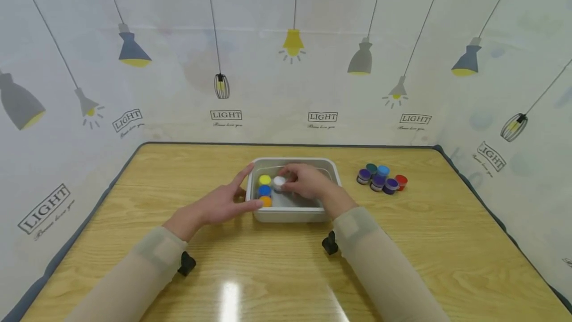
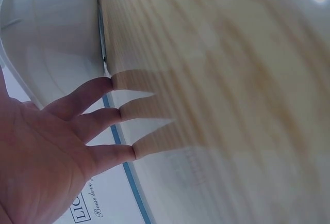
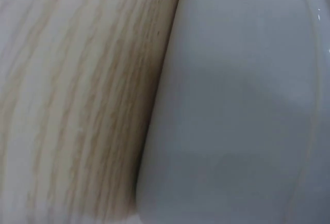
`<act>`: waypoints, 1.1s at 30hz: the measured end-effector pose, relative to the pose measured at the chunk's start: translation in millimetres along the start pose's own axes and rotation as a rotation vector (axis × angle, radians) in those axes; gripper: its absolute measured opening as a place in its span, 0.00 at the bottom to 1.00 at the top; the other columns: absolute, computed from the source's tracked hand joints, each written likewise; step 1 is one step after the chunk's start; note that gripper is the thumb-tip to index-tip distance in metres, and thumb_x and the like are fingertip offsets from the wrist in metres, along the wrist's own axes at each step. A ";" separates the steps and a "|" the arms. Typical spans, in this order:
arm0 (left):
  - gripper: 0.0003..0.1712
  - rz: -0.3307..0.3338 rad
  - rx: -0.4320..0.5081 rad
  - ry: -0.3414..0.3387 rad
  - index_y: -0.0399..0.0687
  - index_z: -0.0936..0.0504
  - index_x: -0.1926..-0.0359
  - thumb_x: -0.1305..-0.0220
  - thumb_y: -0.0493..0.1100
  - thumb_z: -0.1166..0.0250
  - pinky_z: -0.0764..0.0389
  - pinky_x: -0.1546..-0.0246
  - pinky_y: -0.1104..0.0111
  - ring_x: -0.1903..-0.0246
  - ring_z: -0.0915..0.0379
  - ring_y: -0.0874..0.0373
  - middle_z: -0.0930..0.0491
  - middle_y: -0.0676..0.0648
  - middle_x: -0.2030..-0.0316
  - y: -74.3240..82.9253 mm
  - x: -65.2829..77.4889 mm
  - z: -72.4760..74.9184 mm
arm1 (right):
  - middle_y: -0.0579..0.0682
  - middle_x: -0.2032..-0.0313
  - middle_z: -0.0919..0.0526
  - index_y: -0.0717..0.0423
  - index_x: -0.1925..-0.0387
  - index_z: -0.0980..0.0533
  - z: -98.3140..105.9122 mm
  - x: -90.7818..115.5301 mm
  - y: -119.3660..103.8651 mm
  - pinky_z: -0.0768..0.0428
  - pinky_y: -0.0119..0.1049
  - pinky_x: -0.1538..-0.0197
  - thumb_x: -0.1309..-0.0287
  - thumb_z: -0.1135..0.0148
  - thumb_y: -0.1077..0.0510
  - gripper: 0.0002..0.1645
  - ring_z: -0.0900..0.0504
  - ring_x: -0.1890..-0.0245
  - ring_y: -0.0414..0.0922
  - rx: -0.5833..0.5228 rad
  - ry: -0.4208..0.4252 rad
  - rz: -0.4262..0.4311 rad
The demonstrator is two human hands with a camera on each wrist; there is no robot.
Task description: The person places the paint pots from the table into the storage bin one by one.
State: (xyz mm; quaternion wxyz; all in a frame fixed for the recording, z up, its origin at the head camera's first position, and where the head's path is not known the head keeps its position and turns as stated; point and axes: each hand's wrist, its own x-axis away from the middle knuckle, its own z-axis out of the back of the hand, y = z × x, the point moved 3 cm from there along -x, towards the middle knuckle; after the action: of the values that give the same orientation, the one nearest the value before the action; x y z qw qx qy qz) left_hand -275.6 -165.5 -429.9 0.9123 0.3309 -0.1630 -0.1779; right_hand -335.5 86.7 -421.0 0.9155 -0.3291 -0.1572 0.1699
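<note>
A white rectangular tray stands on the table. Inside it, along the left wall, small paint pots form a row: yellow-lidded, blue-lidded and orange-lidded. My right hand reaches into the tray and pinches a white-lidded paint pot just right of that row. At the tray's left side, my left hand rests with spread fingers, its thumb by the front left corner near the orange lid. In the left wrist view its fingertips touch the tabletop. Only the tray's outer wall and table show in the right wrist view.
Right of the tray, several more paint pots stand clustered on the wooden table, among them a red-lidded one, a light blue one and purple ones. A wall covering printed with lamps encloses the table's back and sides.
</note>
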 end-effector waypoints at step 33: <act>0.62 -0.008 0.007 0.002 0.82 0.70 0.12 0.30 0.82 0.40 0.23 0.31 0.39 0.29 0.23 0.37 0.22 0.36 0.26 -1.4 0.2 -0.9 | 0.50 0.57 0.11 0.49 0.35 0.19 2.8 -0.9 -1.9 0.14 0.37 0.60 0.27 0.26 0.55 0.23 0.12 0.66 0.46 -0.082 -0.004 0.003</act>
State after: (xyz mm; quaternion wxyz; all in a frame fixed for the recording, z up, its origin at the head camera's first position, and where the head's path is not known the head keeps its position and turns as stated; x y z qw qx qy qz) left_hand -275.4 -166.1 -431.4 0.9106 0.3348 -0.1612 -0.1808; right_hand -337.0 86.4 -417.8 0.9008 -0.3661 -0.1653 0.1652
